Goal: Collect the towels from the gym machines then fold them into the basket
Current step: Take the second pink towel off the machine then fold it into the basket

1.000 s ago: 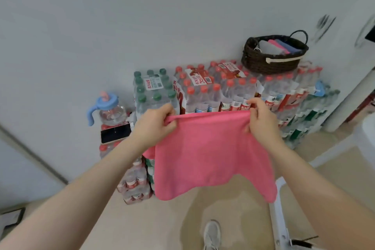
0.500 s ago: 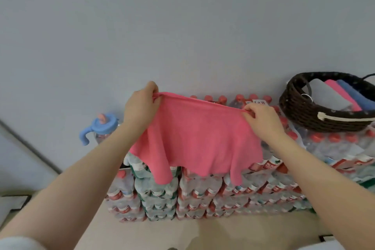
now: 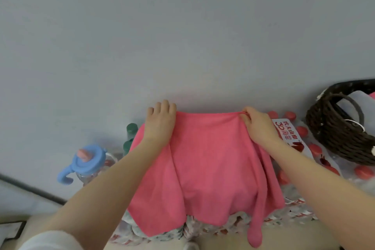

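A pink towel (image 3: 205, 166) lies spread over the top of stacked packs of bottled water (image 3: 292, 213), its front edge hanging down over them. My left hand (image 3: 160, 122) grips the towel's far left corner against the wall. My right hand (image 3: 257, 126) pinches the far right corner. A dark wicker basket (image 3: 332, 138) stands on the packs at the right edge of view, with grey and pink folded cloth partly showing inside.
A clear bottle with a blue lid and handle (image 3: 85, 162) stands left of the towel. Green bottle caps (image 3: 132, 128) show at the towel's left, red caps (image 3: 365, 172) at its right. A grey wall rises directly behind the stack.
Both hands have carried the towel forward and lowered it from hanging in the air onto the bottle packs. The view has come closer; the basket has slid toward the right edge.
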### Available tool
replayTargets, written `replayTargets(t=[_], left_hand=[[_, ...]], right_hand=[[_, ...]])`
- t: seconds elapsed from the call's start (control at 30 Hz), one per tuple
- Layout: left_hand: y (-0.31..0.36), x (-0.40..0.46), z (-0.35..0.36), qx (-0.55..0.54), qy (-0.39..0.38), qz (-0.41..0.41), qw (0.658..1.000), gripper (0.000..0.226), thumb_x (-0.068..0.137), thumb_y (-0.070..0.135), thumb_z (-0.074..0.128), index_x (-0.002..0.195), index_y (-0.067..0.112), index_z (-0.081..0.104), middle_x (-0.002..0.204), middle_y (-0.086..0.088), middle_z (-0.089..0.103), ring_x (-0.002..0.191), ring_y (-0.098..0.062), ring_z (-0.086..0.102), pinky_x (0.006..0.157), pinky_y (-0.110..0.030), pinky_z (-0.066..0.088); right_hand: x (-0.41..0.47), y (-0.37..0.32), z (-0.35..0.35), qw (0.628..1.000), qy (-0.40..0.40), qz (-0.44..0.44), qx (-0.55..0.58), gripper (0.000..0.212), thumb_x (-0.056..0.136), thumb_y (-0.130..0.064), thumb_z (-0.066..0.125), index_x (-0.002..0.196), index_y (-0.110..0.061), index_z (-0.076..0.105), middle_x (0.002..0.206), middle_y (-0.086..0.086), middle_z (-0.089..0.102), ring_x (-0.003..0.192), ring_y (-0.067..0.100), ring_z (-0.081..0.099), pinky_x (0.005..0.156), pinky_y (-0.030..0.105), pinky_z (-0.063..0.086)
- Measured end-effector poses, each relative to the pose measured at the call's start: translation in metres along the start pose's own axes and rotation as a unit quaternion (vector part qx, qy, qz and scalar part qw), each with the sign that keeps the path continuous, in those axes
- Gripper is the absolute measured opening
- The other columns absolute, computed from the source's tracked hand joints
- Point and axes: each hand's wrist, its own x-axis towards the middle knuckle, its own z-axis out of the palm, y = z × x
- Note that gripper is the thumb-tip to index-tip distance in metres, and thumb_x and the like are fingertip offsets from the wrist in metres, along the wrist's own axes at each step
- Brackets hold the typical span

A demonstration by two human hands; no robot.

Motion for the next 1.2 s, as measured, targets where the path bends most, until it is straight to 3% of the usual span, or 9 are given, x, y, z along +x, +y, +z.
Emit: replayTargets(t=[0.2,0.3,0.57,0.67,0.77,0.87,0.93,1.07,1.2], left_hand=[[0.1,-0.005,-0.005,-0.293,-0.047,0.26,0.919,0.031,0.079,0.024,0.037,0.089,0.007,0.061,0.089,-0.016,0.061,0.078,-0.031,0.062,0.067,-0.032,0.051],[0.127,0.0,0.005,-0.3,-0.264,0.227,0.888,0.055,0.096,0.035,0.036,0.141,0.006,0.031,0.149,-0.021,0.027,0.137,-0.031,0.028,0.114,-0.036,0.021],[0.139,0.025,0.036,-0.204,-0.241,0.148,0.937,0.085,0.077,0.063,-0.003,0.148,0.018,0.005,0.158,-0.003,0.004,0.145,-0.018,0.004,0.117,-0.033,-0.001],[0.144,0.031,0.037,-0.206,-0.239,0.094,0.944,0.071,0.091,0.058,0.015,0.148,0.019,0.004,0.158,-0.001,0.004,0.145,-0.018,0.002,0.117,-0.033,-0.002],[0.145,0.033,0.034,-0.208,-0.225,0.1,0.947,0.09,0.071,0.064,-0.007,0.148,0.019,0.007,0.158,0.0,0.008,0.145,-0.017,0.004,0.117,-0.032,-0.001],[0.141,0.032,0.03,-0.262,-0.228,0.097,0.933,0.095,0.066,0.061,-0.006,0.148,0.015,0.01,0.157,-0.003,0.008,0.145,-0.016,0.007,0.116,-0.03,0.003],[0.134,0.028,0.023,-0.299,-0.207,0.079,0.928,0.088,0.072,0.056,0.001,0.146,0.011,0.018,0.156,-0.007,0.013,0.144,-0.019,0.013,0.116,-0.029,0.007],[0.1,0.007,0.015,-0.317,-0.157,0.017,0.935,0.064,0.076,0.027,0.02,0.127,0.004,0.052,0.14,-0.019,0.045,0.127,-0.035,0.045,0.109,-0.044,0.032],[0.035,-0.024,0.009,-0.326,-0.065,-0.134,0.933,0.052,0.08,0.012,0.031,0.125,0.008,0.056,0.124,-0.017,0.058,0.113,-0.036,0.054,0.098,-0.041,0.041]], right_hand=[[0.015,0.016,0.013,0.999,-0.047,0.01,0.007,0.018,0.091,-0.019,0.053,0.1,-0.006,0.061,0.097,0.017,0.067,0.093,0.031,0.06,0.075,0.034,0.04],[0.02,0.032,0.004,0.991,-0.086,0.03,0.102,0.005,0.088,-0.017,0.06,0.09,-0.012,0.061,0.087,0.008,0.064,0.082,0.02,0.056,0.069,0.026,0.037],[0.029,0.085,-0.072,0.867,-0.424,0.193,0.173,0.013,0.081,-0.021,0.069,0.091,-0.013,0.069,0.09,0.004,0.071,0.079,0.015,0.065,0.077,0.03,0.054],[0.05,0.099,-0.097,0.919,-0.361,0.136,-0.084,0.018,0.079,-0.026,0.068,0.076,-0.008,0.063,0.071,0.005,0.058,0.064,0.015,0.053,0.058,0.025,0.046],[0.063,0.097,-0.098,0.952,-0.179,0.093,-0.232,0.012,0.085,-0.016,0.054,0.075,-0.012,0.06,0.085,0.011,0.061,0.082,0.027,0.061,0.063,0.029,0.044],[0.062,0.081,-0.077,0.924,-0.005,-0.013,-0.383,0.03,0.087,-0.003,0.038,0.105,-0.006,0.062,0.11,0.015,0.061,0.103,0.033,0.058,0.08,0.035,0.046],[0.059,0.062,-0.064,0.897,0.071,-0.092,-0.427,0.035,0.075,-0.004,0.034,0.086,-0.005,0.067,0.091,0.013,0.065,0.082,0.03,0.061,0.068,0.031,0.048],[0.045,0.017,-0.024,0.925,-0.007,-0.25,-0.287,0.011,0.067,-0.001,0.056,0.072,-0.008,0.063,0.073,0.012,0.06,0.06,0.03,0.061,0.05,0.031,0.047],[0.024,-0.054,0.019,0.929,-0.168,-0.324,-0.064,0.021,0.091,-0.017,0.046,0.105,-0.012,0.061,0.108,0.01,0.06,0.099,0.03,0.059,0.081,0.04,0.049]])
